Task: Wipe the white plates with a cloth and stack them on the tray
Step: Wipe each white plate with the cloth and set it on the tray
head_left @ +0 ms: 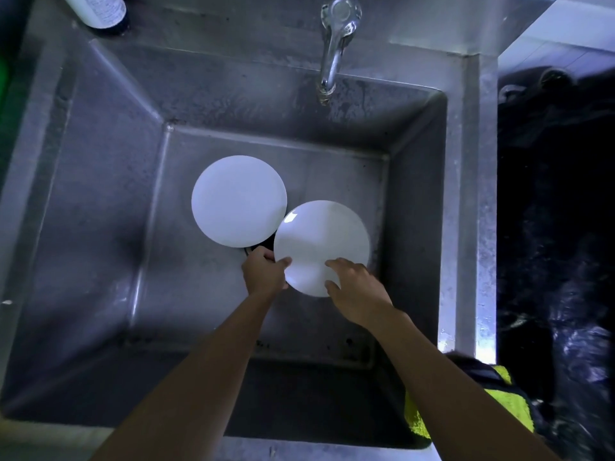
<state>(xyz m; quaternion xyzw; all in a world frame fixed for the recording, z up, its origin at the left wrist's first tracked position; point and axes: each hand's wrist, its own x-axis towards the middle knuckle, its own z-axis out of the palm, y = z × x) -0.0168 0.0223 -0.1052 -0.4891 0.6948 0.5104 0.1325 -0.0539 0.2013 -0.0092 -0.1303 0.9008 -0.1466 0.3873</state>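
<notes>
At the far left corner of the sink ledge stands a bottle (100, 10) with a white label. There are lines of print on it, but they are too small and blurred to read, so no brand can be told.

Lower, in the deep steel sink (100, 194), the left plate (239, 201) lies flat on the bottom. Its near edge covers part of a dark drain (256, 249), probably just because it was put down there for washing.

Next, the left hand (264, 271) pinches the rim of the right plate (321, 247), thumb on top and fingers curled below the edge. I think this grip is to lift the plate out of the basin. This plate slightly overlaps the left one.

Above, the tap (334, 44) points into the basin; no water runs.

The right hand (357, 289) has relaxed, spread fingers over the near rim of the same plate and grasps nothing; probably it steadies the plate.

At the near right corner a yellow-green cloth (512, 410) waits on the edge, close for wiping. The tray is not visible.
</notes>
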